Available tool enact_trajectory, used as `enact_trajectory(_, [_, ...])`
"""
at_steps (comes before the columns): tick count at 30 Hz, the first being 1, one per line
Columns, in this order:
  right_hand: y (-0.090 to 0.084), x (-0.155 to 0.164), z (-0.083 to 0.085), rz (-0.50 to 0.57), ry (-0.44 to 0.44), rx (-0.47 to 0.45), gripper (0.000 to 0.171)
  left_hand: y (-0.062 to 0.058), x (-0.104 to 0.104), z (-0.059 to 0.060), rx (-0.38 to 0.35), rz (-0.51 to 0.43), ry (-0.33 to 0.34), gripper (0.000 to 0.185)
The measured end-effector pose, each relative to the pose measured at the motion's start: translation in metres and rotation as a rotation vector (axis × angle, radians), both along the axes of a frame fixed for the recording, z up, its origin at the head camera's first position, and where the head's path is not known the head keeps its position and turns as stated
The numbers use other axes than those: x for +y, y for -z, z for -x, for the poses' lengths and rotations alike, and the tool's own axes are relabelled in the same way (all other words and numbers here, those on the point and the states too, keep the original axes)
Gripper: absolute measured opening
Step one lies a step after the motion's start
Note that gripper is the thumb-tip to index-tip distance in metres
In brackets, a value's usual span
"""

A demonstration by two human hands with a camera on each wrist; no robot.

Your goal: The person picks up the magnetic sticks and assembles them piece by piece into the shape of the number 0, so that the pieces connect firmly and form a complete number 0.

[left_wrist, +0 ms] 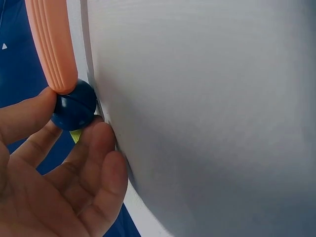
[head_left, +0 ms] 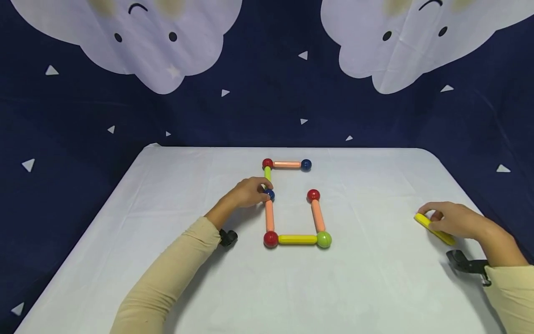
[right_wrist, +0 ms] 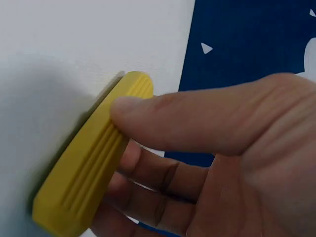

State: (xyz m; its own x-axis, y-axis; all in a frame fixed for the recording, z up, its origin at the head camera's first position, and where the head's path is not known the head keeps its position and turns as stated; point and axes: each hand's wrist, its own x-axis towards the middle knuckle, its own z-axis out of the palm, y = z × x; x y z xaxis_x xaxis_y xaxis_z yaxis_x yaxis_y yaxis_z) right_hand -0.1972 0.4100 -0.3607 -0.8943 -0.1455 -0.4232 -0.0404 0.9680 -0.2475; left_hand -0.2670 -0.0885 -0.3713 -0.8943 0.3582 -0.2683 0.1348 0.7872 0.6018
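My left hand (head_left: 249,191) pinches a blue ball (head_left: 270,194) between thumb and fingers. In the left wrist view an orange ribbed rod (left_wrist: 53,44) meets that blue ball (left_wrist: 75,106). A yellow-green rod (head_left: 267,173) runs from it up to a red ball (head_left: 267,163). Downward, the orange rod (head_left: 269,215) reaches another red ball (head_left: 270,239). At the table's right side, my right hand (head_left: 460,220) holds a yellow rod (head_left: 435,229). The right wrist view has the thumb laid along this ribbed yellow rod (right_wrist: 91,158), fingers behind it.
A yellow rod (head_left: 297,239) links the lower red ball to a green ball (head_left: 324,239). From there an orange rod (head_left: 318,215) leads to a red ball (head_left: 313,195). At the back, an orange rod (head_left: 287,164) ends at a blue ball (head_left: 306,165). A patterned curtain (head_left: 267,106) hangs behind the white table (head_left: 359,287).
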Motion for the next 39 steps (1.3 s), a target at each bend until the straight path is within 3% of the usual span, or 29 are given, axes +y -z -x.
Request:
enact_trajectory(11, [0.003,0.001,-0.003,0.022,0.009,0.017,0.046,-0.001,-0.001,-0.002,-0.008,-0.009,-0.001,0.034])
enact_trajectory(20, [0.008,-0.005,0.001,0.095,-0.04,0.125,0.045,-0.001,-0.002,-0.003,-0.006,-0.015,-0.004,0.033])
enact_trajectory(27, [0.002,-0.025,0.019,0.221,-0.03,0.174,0.049,-0.001,-0.003,-0.003,-0.001,-0.022,-0.01,0.033])
enact_trajectory(32, [-0.004,-0.051,0.04,0.35,0.021,0.16,0.051,0.0,-0.004,-0.003,0.0,-0.025,-0.012,0.034])
enact_trajectory(39, [-0.006,-0.088,0.071,0.443,0.094,0.14,0.054,-0.001,-0.005,-0.002,0.009,-0.04,0.013,0.034])
